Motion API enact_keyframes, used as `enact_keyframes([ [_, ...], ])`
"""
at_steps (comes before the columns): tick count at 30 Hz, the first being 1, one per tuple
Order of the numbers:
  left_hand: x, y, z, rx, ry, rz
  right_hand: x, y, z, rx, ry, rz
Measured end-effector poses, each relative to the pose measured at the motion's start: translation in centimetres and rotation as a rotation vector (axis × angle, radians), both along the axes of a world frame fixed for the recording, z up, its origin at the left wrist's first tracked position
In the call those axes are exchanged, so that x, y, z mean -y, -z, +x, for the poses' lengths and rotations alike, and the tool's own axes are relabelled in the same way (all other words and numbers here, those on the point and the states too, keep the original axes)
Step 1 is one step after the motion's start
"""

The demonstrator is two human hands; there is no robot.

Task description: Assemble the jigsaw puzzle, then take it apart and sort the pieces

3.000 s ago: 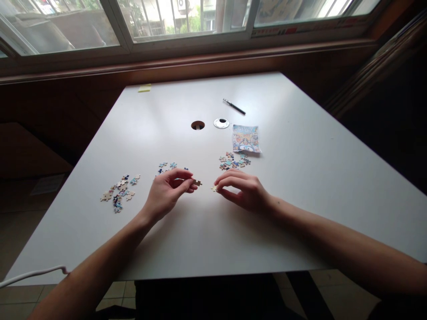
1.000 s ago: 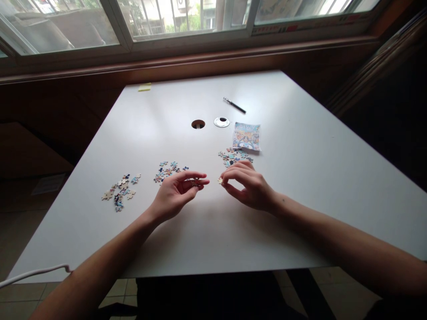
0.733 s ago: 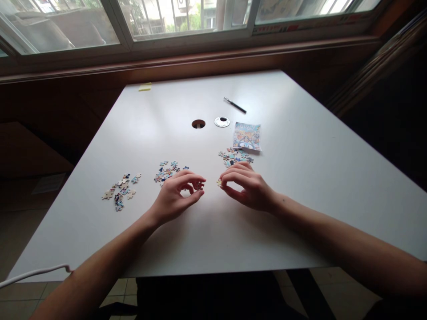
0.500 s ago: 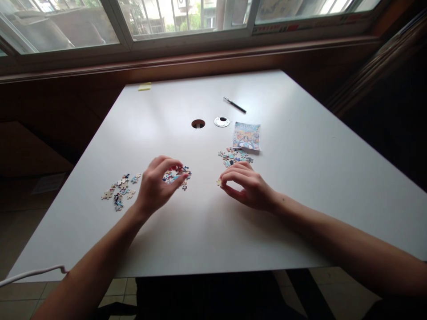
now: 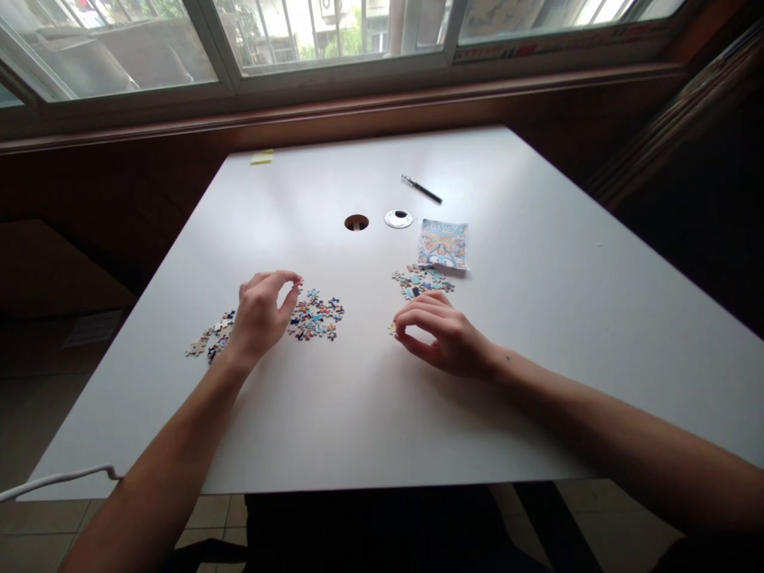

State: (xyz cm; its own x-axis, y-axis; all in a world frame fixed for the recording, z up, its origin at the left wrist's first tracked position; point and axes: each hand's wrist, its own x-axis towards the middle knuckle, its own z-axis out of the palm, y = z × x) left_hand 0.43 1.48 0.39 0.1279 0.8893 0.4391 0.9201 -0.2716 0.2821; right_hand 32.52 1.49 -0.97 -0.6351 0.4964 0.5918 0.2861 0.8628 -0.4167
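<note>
My left hand [image 5: 259, 317] hovers between two heaps of loose jigsaw pieces, its thumb and forefinger pinched on a small puzzle piece [image 5: 298, 282]. The middle heap [image 5: 317, 316] lies just right of it, and the left heap [image 5: 208, 339] is partly hidden behind it. My right hand [image 5: 442, 336] rests on the white table [image 5: 370, 406], fingers curled and pinching a pale puzzle piece [image 5: 392, 328] at its fingertips. A third heap [image 5: 421, 280] lies just beyond my right hand.
A colourful printed picture sheet [image 5: 442, 244] lies behind the third heap. Farther back are a round cable hole [image 5: 356, 223], its silver cap [image 5: 398, 219], a black pen [image 5: 421, 189] and a yellow note pad [image 5: 262, 157]. A white cable [image 5: 60, 480] hangs at the near left edge.
My left hand has moved left from near my right hand to the middle heap, and now pinches a piece above it. My right hand has stayed in place with its piece.
</note>
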Motion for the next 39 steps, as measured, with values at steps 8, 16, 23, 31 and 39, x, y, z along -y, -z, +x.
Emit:
enact_keyframes([
  [8,-0.6,1.0,3.2,-0.039,0.157,-0.010,0.1,-0.1,-0.2,0.006,-0.022,-0.007],
  [16,0.6,0.1,3.9,-0.019,0.282,0.131,0.1,-0.3,-0.2,0.017,-0.045,-0.023],
  [23,3.5,-0.2,7.3,-0.044,0.772,0.130,0.5,0.2,-0.5,-0.003,-0.198,-0.059],
  [31,2.8,0.2,6.4,0.012,0.744,0.123,0.7,0.3,-0.3,0.024,-0.194,-0.156],
  [39,0.0,-0.6,-0.5,-0.006,0.087,0.127,0.4,0.3,0.0,-0.016,-0.119,-0.170],
])
